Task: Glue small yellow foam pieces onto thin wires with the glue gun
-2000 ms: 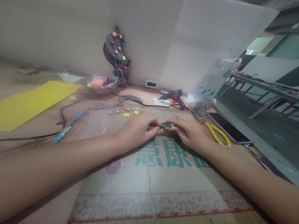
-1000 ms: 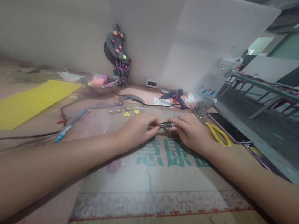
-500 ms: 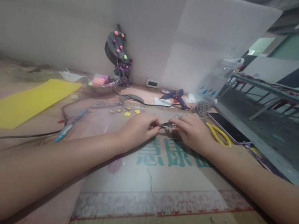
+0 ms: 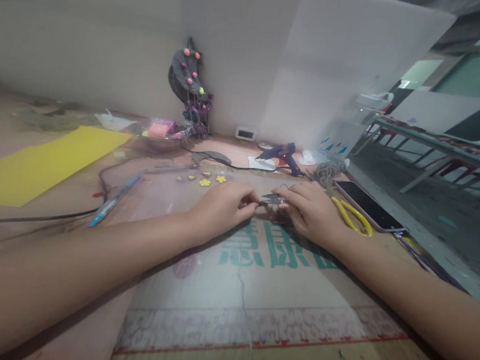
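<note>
In the head view, my right hand (image 4: pixel 307 205) is closed around a small pair of scissors (image 4: pixel 271 198). Its short dark blades point left, slightly apart, and the handles are mostly hidden by my fingers. My left hand (image 4: pixel 231 204) is pinched at the blade tips, on a small dark piece too little to name. Behind the left hand lie several small yellow flower cutouts (image 4: pixel 204 182), along with small yellow-and-grey pieces (image 4: pixel 191 177). Yellow-handled scissors (image 4: pixel 352 217) rest beside my right wrist.
Along the back stand a glue gun (image 4: pixel 282 157) with a red light, a small digital clock (image 4: pixel 245 133), a decorated grey crescent moon (image 4: pixel 185 77) and a water bottle (image 4: pixel 345 125). Grey yarn (image 4: pixel 327 173) and a phone (image 4: pixel 368 205) lie right; a yellow sheet (image 4: pixel 48 166) and blue marker (image 4: pixel 114 200) left.
The small scissors' blades have turned and parted slightly between the hands. Both hands stay almost in place, and the camera view has shifted a little.
</note>
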The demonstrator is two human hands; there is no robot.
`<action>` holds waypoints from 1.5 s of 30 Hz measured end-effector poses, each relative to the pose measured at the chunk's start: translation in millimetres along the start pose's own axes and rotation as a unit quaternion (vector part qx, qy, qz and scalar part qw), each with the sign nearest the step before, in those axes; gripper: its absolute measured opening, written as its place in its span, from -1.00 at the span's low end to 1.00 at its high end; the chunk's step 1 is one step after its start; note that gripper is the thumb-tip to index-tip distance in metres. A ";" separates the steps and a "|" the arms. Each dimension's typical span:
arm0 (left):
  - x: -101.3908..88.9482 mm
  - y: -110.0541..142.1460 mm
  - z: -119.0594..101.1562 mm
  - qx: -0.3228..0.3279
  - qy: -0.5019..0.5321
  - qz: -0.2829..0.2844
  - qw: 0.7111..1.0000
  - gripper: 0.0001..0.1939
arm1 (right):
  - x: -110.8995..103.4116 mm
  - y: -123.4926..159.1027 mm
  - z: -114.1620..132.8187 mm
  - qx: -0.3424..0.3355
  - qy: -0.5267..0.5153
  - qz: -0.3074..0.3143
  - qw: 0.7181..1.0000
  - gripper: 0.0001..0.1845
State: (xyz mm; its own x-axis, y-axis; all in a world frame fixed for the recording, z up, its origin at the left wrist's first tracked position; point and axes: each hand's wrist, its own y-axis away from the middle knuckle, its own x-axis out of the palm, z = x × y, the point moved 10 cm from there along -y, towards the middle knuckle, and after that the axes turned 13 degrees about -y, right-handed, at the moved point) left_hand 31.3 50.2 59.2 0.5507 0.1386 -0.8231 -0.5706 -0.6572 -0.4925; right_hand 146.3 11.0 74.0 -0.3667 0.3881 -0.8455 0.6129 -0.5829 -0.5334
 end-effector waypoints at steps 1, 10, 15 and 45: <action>0.1 0.1 0.0 0.001 0.000 0.000 1.000 -0.91 | 0.0 0.0 0.1 -0.001 -0.001 0.002 1.000 -0.69; -0.9 0.8 -2.5 0.010 -0.011 0.003 1.000 -0.91 | 1.3 -0.5 2.9 -0.013 -0.012 0.005 1.000 -0.71; 0.6 0.1 -2.6 0.014 -0.011 0.006 1.000 -0.91 | 1.7 -0.6 2.9 -0.011 -0.003 0.003 1.000 -0.71; 14.0 -3.7 21.9 -0.112 0.112 0.059 0.986 -0.85 | -8.7 2.1 -27.2 0.095 -0.108 -0.057 0.988 -0.68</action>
State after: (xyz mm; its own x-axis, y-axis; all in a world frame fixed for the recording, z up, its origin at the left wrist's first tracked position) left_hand 27.7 70.8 43.3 0.6236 -0.0981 -0.7755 -0.5039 -0.8089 -0.3029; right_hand 169.8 25.9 81.0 -0.5786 0.3102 -0.7543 0.4240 -0.6757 -0.6031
